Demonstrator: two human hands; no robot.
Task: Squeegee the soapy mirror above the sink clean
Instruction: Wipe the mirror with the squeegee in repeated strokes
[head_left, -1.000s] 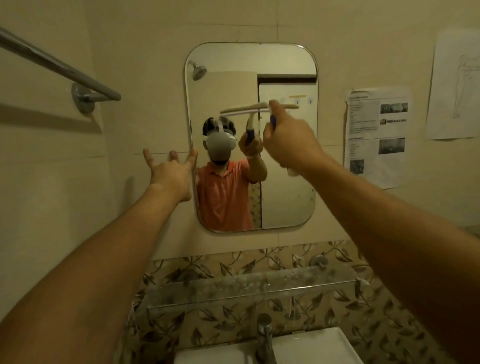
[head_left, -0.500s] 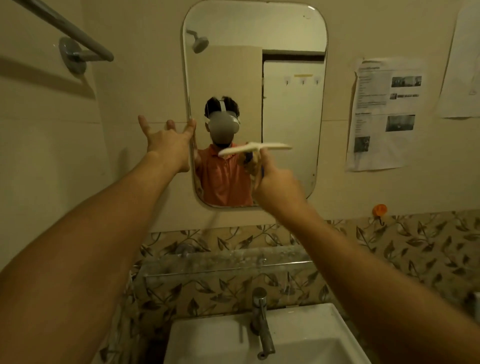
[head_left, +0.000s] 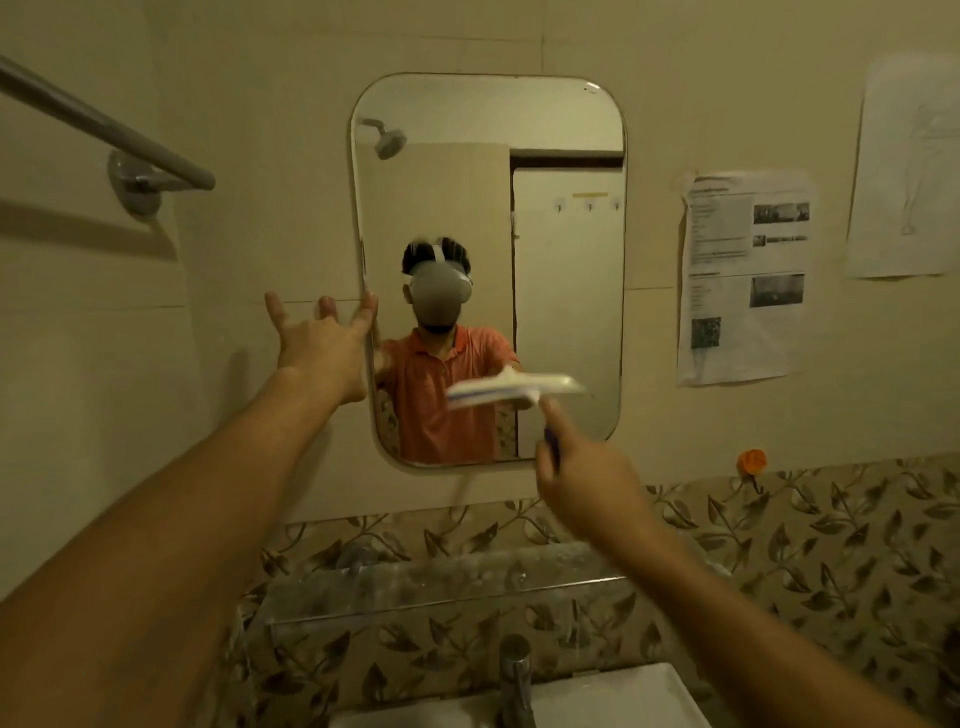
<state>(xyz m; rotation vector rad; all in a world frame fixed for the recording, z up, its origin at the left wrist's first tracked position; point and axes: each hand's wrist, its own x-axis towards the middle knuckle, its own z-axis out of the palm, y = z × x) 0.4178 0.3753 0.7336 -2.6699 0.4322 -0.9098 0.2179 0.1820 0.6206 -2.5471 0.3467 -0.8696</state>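
A tall mirror (head_left: 566, 135) with rounded corners hangs on the cream tiled wall above the sink (head_left: 613, 696). My right hand (head_left: 587, 483) is shut on the blue handle of a white squeegee (head_left: 514, 389), whose blade lies level across the mirror's lower right part. My left hand (head_left: 324, 348) is open, fingers spread, its fingertips touching the mirror's left edge at mid height. The glass reflects a person in an orange shirt and a shower head.
A chrome towel bar (head_left: 104, 130) juts from the wall at upper left. Printed sheets (head_left: 743, 275) are stuck to the wall right of the mirror, with an orange hook (head_left: 752, 460) below them. A glass shelf (head_left: 441, 582) and a chrome tap (head_left: 517, 680) sit under the mirror.
My right hand has drawn the squeegee down the mirror from its upper middle to its lower part. My left hand has stayed at the mirror's left edge.
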